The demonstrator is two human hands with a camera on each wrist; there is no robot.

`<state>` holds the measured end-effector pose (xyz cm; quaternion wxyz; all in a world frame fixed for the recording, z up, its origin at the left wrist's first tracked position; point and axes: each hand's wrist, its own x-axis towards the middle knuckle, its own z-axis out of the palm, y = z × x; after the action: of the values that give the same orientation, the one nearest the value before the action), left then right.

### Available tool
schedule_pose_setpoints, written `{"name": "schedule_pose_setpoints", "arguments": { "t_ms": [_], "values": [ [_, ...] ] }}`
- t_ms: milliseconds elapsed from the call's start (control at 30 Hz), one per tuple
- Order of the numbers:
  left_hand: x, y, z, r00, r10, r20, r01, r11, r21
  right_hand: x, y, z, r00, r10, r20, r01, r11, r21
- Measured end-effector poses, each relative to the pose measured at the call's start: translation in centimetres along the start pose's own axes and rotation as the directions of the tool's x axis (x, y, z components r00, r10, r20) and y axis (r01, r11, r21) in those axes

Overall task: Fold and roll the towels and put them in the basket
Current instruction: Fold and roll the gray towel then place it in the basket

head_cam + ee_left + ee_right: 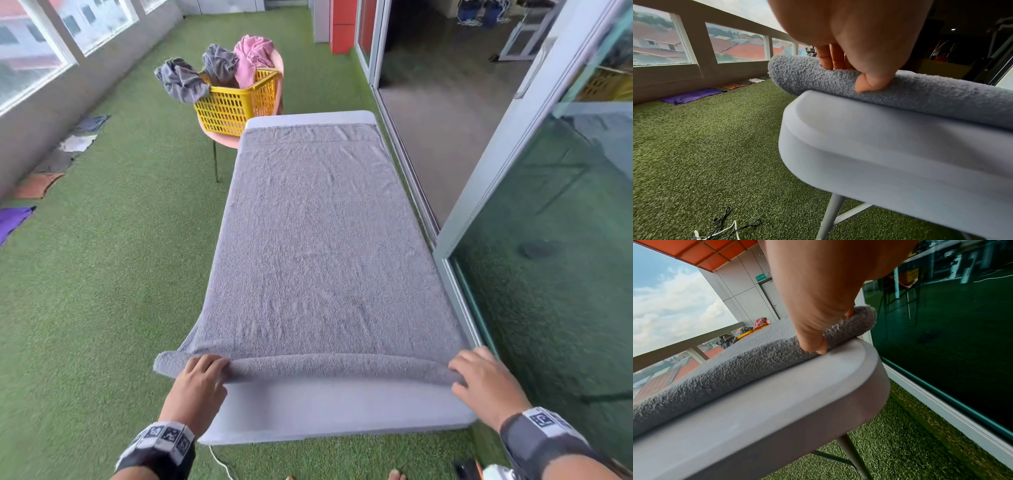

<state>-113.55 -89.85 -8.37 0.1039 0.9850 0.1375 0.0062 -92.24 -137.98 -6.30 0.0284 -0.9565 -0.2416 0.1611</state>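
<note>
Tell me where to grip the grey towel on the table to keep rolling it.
Grip the grey towel at both ends of its rolled near edge, coming from the near side: left hand and right hand already pinch there.

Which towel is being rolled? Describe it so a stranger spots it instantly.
Find the long white folding table beside the glass door. The grey towel lies flat along its top, its near edge rolled under both hands. The other grey and pink towels sit crumpled in the yellow basket beyond the far end.
</note>
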Motion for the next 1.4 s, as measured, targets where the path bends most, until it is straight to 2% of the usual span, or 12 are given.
{"name": "schedule_pose_setpoints", "arguments": {
  "t_ms": [67,267,433,600,733,800,967,1067,1200,1400],
  "values": [
    [0.1,-0.1,0.0,1.0,0.002,-0.001,-0.002,1.0,0.016,0.2,0.0,-0.2,0.998,0.022,0.064,-0.022,1.0,0.006],
    [-0.1,0.1,-0.3,0.997,-0.055,0.05,0.051,0.996,0.069,1.0,0.0,-0.9,0.99,0.071,0.123,-0.079,0.995,0.06],
    [-0.4,-0.1,-0.1,0.996,-0.074,0.048,0.065,0.986,0.156,2.4,-0.1,-1.4,0.984,0.138,0.11,-0.151,0.982,0.116],
    [-0.1,0.2,-0.6,0.991,-0.126,0.053,0.115,0.977,0.179,2.3,-0.7,-1.5,0.995,0.095,-0.044,-0.089,0.989,0.119],
    [0.3,0.3,-0.3,0.995,-0.102,0.006,0.102,0.994,-0.033,1.8,-0.4,-0.5,0.999,0.033,-0.033,-0.029,0.994,0.104],
    [0.6,0.1,0.1,0.996,-0.094,-0.002,0.094,0.993,-0.075,1.4,-0.3,0.1,1.0,0.012,-0.026,-0.011,0.999,0.05],
    [0.6,-0.1,0.5,1.0,-0.009,-0.01,0.008,1.0,-0.022,1.5,-0.2,0.4,1.0,-0.002,-0.017,0.002,1.0,-0.009],
    [0.8,0.1,0.2,0.999,-0.021,0.044,0.019,0.999,0.043,1.4,-1.1,-0.8,0.999,-0.026,0.034,0.027,0.999,-0.021],
    [1.2,0.6,-0.1,0.997,-0.054,0.048,0.05,0.996,0.074,1.0,-1.9,-1.9,0.997,0.005,0.083,-0.003,1.0,-0.025],
    [0.4,0.9,-0.1,0.998,-0.054,0.036,0.049,0.989,0.142,1.9,-1.5,-1.5,0.998,0.023,0.057,-0.027,0.998,0.062]
  ]
}}
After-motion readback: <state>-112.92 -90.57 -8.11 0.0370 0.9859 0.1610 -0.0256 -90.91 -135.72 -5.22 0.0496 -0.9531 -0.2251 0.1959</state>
